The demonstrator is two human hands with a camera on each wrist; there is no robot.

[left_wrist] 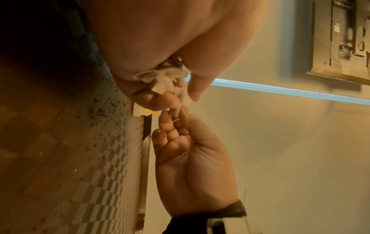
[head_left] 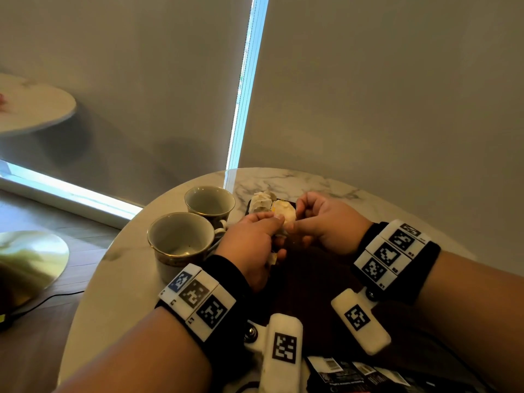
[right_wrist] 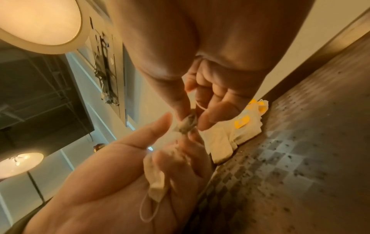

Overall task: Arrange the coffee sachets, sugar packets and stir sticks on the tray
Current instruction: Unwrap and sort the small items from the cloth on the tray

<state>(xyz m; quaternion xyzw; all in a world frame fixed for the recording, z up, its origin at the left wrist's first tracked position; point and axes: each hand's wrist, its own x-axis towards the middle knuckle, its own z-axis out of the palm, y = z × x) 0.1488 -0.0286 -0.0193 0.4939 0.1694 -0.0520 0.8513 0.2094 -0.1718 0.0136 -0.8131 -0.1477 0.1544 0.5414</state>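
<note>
Left hand [right_wrist: 112, 182] clutches a bunch of stringed sachets [right_wrist: 155, 177] above the dark tray [head_left: 306, 279], right hand [right_wrist: 202, 88] pinching one bag [right_wrist: 187, 124]; risk: tangled strings drag the others loose.

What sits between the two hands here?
A small crumpled sachet, pinched by the right hand and touching the left hand, which also holds pale sachets; clearest in the right wrist view.
</note>
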